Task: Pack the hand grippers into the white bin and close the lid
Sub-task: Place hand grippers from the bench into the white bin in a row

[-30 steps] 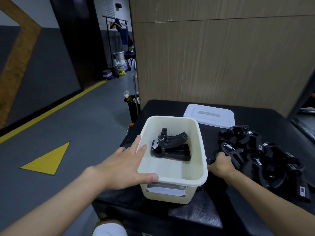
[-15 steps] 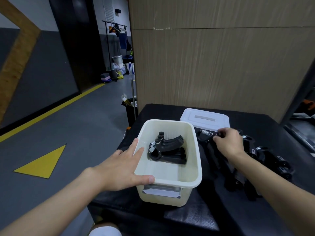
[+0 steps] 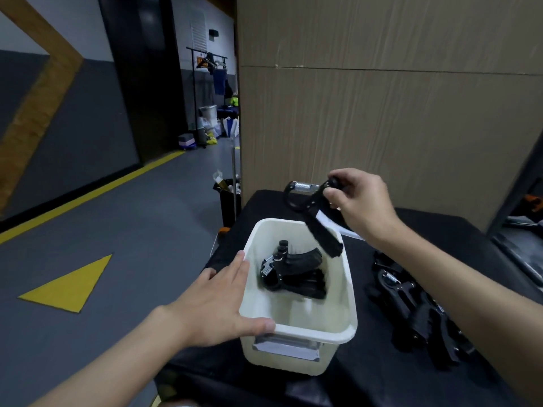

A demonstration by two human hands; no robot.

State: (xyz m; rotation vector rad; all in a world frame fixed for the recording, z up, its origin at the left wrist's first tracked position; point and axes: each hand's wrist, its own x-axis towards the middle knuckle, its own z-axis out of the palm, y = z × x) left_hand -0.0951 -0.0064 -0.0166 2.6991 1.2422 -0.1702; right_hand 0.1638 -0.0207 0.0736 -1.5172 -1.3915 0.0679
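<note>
The white bin [image 3: 296,333] stands open on the black table. My left hand [image 3: 219,301] rests flat against its left wall, thumb along the near rim. Black hand grippers [image 3: 293,274] lie inside on the bin's floor. My right hand [image 3: 360,202] pinches the top of another black hand gripper [image 3: 314,215], which hangs in the air above the bin's far right corner, spring uppermost. A pile of several more hand grippers [image 3: 417,312] lies on the table to the right of the bin. The white lid [image 3: 333,223] is mostly hidden behind my right hand.
The black table [image 3: 382,377] stands against a wood-panel wall [image 3: 382,113]. To the left the grey floor drops away, with a black waste bin [image 3: 229,198] at the table's far left corner. A metal frame [image 3: 517,218] stands at the right edge.
My right hand has lifted one hand gripper off the pile and carried it up and left to above the bin. My left hand stays on the bin. The camera has tilted up.
</note>
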